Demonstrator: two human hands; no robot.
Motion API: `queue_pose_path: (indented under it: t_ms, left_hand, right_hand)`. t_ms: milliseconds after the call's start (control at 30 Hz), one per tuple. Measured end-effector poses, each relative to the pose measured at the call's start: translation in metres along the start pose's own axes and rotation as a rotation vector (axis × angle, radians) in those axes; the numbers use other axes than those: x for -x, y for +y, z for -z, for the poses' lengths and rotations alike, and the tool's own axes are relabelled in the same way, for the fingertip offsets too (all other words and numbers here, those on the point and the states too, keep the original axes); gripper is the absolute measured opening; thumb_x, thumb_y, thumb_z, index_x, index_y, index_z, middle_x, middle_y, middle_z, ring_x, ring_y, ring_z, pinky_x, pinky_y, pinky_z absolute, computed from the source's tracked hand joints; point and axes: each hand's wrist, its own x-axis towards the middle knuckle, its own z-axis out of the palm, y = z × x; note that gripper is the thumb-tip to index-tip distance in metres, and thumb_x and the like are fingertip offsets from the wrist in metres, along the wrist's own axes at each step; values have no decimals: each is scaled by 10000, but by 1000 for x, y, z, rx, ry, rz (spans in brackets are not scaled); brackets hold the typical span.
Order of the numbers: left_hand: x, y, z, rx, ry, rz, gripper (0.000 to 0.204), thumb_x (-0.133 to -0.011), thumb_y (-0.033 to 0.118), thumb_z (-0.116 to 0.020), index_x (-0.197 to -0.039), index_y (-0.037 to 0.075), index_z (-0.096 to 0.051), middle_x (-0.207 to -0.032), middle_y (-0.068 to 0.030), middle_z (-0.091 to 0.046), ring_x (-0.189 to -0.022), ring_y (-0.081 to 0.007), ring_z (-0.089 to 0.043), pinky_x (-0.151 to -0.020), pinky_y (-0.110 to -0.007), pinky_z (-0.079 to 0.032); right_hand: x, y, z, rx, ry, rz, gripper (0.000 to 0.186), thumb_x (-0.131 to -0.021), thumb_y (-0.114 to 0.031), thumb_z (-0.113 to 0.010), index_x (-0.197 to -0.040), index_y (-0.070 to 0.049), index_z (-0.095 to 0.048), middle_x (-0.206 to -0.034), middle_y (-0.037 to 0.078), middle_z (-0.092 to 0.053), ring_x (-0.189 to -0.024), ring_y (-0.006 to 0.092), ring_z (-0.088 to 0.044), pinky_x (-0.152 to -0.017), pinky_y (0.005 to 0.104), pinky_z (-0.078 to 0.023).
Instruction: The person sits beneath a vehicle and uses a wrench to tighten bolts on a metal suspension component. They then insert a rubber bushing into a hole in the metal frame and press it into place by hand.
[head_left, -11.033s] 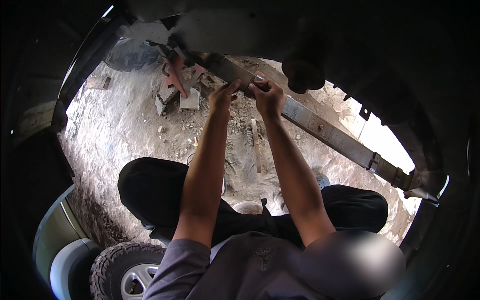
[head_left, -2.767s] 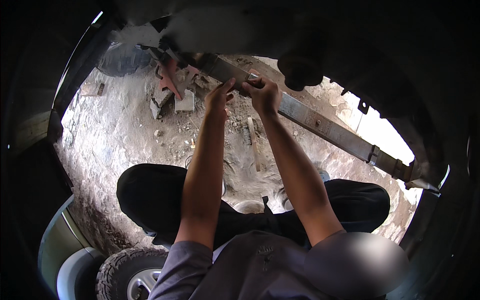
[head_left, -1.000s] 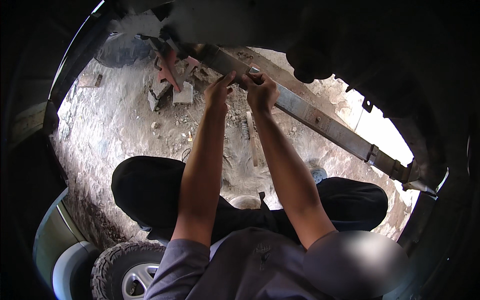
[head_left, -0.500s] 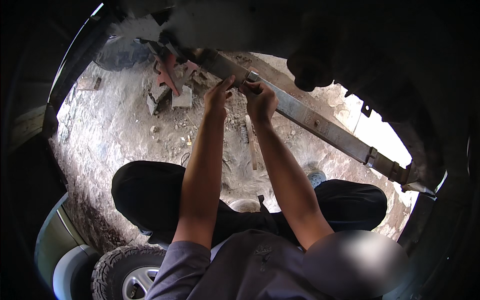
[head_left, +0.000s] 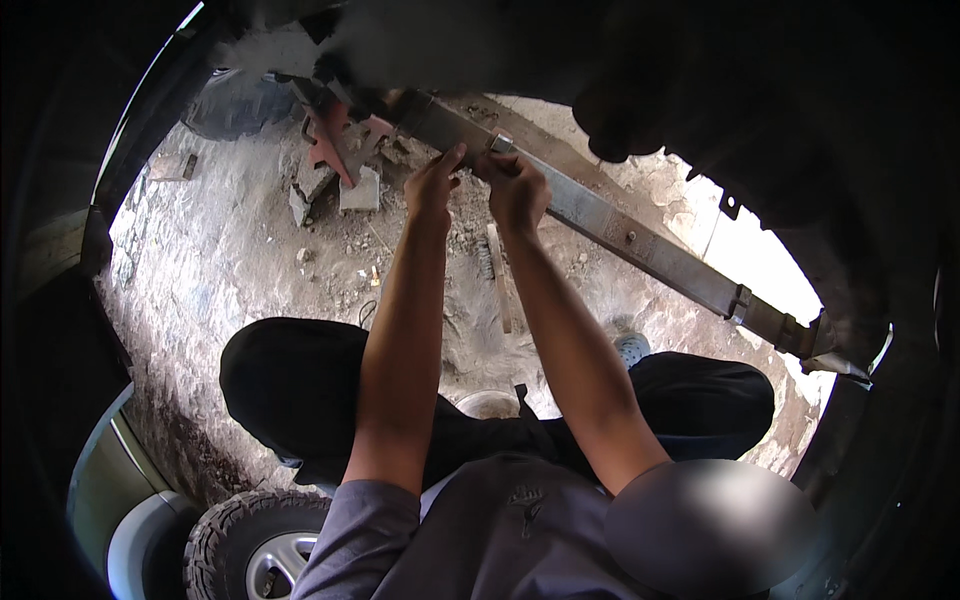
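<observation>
A long grey leaf spring, strapped with metal clips, slants from the upper middle down to the right beneath a vehicle. Near its left part, my left hand has a digit raised against the bar's near side, its other fingers curled and partly hidden. Close beside it, my right hand is closed with bent fingers just below a metal clip. Whatever lies between those right fingertips is too small or hidden to make out.
A red jack stand and a concrete block stand at the upper left. A thin wooden stick lies on the dirt floor by a coil spring. At lower left lies a wheel. Dark vehicle parts hang overhead.
The whole view has shifted slightly. Both hands stay at the same part of the leaf spring, with only small movement in the right fingers.
</observation>
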Motion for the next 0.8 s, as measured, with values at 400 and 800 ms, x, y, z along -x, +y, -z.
queue_pose_path:
  t_ms: [400,800]
  left_hand:
    - [-18,-14,6,-18,-4,-84,398,-816,285,-892,-1100,23,-796,-1050,-49,-774,-949,-137,-686,-769,-313,-508]
    - [-13,-13,3,-12,-7,-86,367,-829,266,-890,-1077,13,-796,-1049,-47,-772,-904,-134,-679,-756,-293,-504]
  right_hand:
    - [-2,-2,-1,1,-16,37,220,-817,-260,-873,-919,-81,-796,-877,80,-798,-795,169,-754,-781,315,-557]
    - [-22,-2,-3,3,-19,-89,262,-799,-226,-892,-978,-61,-795,-867,74,-784,-770,133,-716,-732,298,-542]
